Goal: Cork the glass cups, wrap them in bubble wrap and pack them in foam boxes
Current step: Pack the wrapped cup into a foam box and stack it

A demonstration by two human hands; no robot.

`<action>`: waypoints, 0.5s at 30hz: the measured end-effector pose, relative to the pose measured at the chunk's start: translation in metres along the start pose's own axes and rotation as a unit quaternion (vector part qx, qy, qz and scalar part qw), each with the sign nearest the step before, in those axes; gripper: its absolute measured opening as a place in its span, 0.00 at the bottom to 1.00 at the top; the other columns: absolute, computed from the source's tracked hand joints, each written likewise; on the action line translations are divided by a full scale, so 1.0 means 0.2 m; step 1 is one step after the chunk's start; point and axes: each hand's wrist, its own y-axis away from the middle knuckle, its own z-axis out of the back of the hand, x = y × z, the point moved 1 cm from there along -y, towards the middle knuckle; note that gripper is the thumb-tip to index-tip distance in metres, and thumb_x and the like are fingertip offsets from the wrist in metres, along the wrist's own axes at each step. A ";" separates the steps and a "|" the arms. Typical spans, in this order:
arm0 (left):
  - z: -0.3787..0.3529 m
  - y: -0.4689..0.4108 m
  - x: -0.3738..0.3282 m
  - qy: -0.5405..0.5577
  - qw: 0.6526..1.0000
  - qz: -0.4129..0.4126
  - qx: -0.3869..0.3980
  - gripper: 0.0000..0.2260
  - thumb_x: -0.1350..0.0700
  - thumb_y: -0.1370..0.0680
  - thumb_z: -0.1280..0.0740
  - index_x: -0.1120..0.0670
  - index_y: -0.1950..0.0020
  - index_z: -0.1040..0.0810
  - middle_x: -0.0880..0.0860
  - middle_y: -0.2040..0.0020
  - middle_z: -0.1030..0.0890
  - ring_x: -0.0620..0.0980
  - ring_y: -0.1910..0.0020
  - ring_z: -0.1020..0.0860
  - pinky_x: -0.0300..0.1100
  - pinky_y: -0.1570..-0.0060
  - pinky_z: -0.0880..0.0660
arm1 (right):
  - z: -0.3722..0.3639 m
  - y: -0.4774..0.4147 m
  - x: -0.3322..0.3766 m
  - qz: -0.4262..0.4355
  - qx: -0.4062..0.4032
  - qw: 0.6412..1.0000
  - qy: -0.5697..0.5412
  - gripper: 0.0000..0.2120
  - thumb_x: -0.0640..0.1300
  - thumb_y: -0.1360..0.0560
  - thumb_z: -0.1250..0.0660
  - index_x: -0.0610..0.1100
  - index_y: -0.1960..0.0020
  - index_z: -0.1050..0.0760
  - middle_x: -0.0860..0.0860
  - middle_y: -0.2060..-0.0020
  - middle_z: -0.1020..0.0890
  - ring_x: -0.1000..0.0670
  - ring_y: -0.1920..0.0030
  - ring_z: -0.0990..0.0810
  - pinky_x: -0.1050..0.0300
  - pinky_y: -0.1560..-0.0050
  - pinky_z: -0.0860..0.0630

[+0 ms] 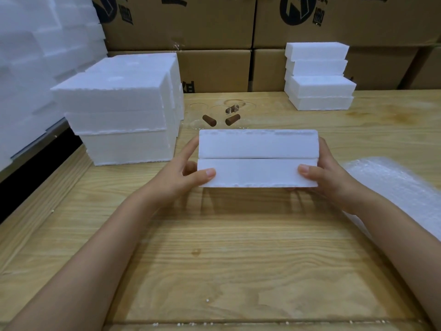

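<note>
White foam box, its two halves closed along a seam across the near face, was held between both hands over the wooden table. The left hand gripped the left end, thumb curled onto the near face, the fingers largely hidden behind the box. The right hand gripped the right end likewise, thumb on the front, its fingers out of sight behind and beneath. Whether the lower edge touched the table could not be determined. The box's contents were not visible.

Beyond the box, two brown corks lay on the table among clear glass cups. The cups showed only as faint outlines, and their number could not be established.

A large foam stack stood at left and a smaller foam stack at far right. Bubble wrap ran off the right edge. Cardboard cartons lined the rear, their printing cut off.
</note>
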 end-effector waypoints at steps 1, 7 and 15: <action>0.00 0.00 0.00 0.002 1.000 -0.003 0.001 0.33 0.36 0.34 0.29 0.30 0.31 0.37 0.57 0.39 0.22 0.57 0.41 0.22 0.58 0.38 0.27 | 0.00 0.00 0.01 0.008 -0.005 1.000 0.007 0.27 0.59 0.36 0.28 0.73 0.41 0.35 0.65 0.48 0.19 0.56 0.45 0.19 0.63 0.55 0.22; 0.07 0.06 -0.04 -0.020 1.000 -0.012 0.016 0.38 0.45 0.36 0.25 0.32 0.30 0.39 0.36 0.42 0.22 0.42 0.41 0.22 0.36 0.44 0.24 | -0.05 0.06 0.08 0.081 -0.022 0.994 0.068 0.35 0.51 0.37 0.27 0.66 0.37 0.40 0.70 0.50 0.24 0.62 0.50 0.22 0.66 0.54 0.23; 0.15 0.32 0.07 -0.075 0.997 0.017 0.020 0.42 0.66 0.29 0.25 0.32 0.34 0.47 0.27 0.51 0.24 0.37 0.55 0.21 0.31 0.59 0.25 | -0.28 0.05 -0.01 0.082 0.081 0.976 0.184 0.43 0.35 0.34 0.23 0.66 0.41 0.49 0.58 0.40 0.29 0.64 0.48 0.23 0.71 0.53 0.28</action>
